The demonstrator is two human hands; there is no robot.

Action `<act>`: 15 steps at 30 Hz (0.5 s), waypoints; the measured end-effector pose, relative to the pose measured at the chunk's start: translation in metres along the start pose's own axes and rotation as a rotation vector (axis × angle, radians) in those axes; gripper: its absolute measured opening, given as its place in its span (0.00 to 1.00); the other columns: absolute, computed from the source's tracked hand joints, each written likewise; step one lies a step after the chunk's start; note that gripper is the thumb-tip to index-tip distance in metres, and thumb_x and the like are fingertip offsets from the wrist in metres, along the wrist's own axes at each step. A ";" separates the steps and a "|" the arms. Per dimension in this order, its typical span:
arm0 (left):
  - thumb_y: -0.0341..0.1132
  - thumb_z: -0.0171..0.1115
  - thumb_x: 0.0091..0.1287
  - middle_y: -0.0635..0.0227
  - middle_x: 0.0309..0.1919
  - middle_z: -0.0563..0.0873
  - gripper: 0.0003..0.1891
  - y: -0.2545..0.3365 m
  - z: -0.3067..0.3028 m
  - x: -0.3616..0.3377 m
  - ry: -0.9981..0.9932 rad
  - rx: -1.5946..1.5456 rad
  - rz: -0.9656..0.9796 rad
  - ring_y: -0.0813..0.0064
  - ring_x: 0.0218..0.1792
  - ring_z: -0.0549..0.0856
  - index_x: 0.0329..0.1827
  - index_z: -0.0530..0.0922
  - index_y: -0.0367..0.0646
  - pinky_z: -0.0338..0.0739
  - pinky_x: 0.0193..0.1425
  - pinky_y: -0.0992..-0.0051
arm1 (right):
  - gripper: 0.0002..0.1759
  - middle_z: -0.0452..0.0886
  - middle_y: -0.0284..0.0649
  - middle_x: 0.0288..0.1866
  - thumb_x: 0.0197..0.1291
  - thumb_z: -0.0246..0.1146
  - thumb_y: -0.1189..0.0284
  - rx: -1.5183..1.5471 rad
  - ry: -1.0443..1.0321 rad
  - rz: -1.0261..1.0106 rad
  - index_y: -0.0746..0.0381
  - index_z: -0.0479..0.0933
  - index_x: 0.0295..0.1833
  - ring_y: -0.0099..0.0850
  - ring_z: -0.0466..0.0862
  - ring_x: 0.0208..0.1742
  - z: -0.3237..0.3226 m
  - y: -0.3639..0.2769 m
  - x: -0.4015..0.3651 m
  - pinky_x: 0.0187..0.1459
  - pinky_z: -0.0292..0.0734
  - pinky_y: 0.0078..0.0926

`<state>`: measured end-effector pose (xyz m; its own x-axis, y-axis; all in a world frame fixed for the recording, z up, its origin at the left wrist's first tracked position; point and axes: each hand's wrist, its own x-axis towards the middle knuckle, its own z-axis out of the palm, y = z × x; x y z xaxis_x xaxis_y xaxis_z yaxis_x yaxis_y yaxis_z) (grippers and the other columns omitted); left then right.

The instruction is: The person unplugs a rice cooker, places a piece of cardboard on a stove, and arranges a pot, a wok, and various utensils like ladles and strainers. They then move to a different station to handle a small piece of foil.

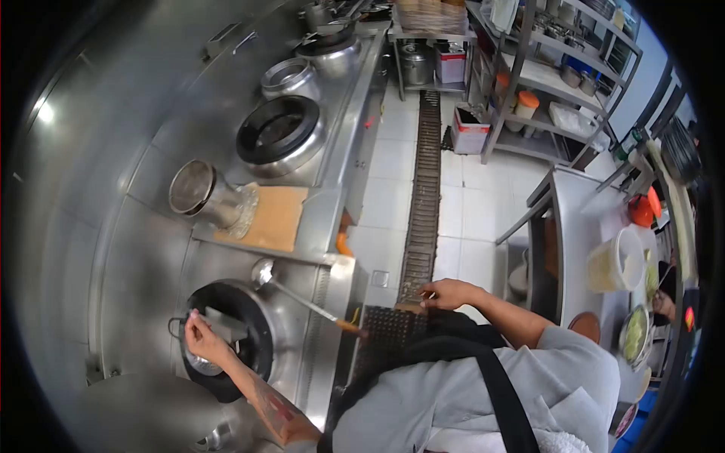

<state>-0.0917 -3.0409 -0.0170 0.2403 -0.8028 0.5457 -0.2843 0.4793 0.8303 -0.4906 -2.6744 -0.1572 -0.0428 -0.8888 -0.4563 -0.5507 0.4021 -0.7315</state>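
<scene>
Left fingers nearly meet, right fingers half curl; I can't tell what they hold. The ladle between them looks stiff; grab its wooden end.

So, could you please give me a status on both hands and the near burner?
Left hand over the near burner, grip unclear. Right hand near the apron, grip unclear. Ladle beside the burner.

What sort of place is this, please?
Most likely a restaurant kitchen. I see large round units like wok burners along a steel counter, a ladle lying beside one, and a metal rack with pots on it.
</scene>
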 end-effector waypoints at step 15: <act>0.35 0.67 0.72 0.71 0.32 0.87 0.10 -0.126 0.449 -0.112 -0.570 -0.082 -0.383 0.85 0.28 0.79 0.47 0.86 0.38 0.75 0.32 0.81 | 0.20 0.87 0.51 0.48 0.67 0.63 0.64 -0.117 0.532 0.057 0.67 0.81 0.57 0.48 0.87 0.49 -0.370 0.249 0.136 0.53 0.81 0.40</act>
<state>-0.4990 -3.1709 -0.2334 -0.2217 -0.9713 0.0868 -0.2005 0.1325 0.9707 -0.9418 -2.7769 -0.2139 -0.4747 -0.8669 -0.1520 -0.6228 0.4529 -0.6380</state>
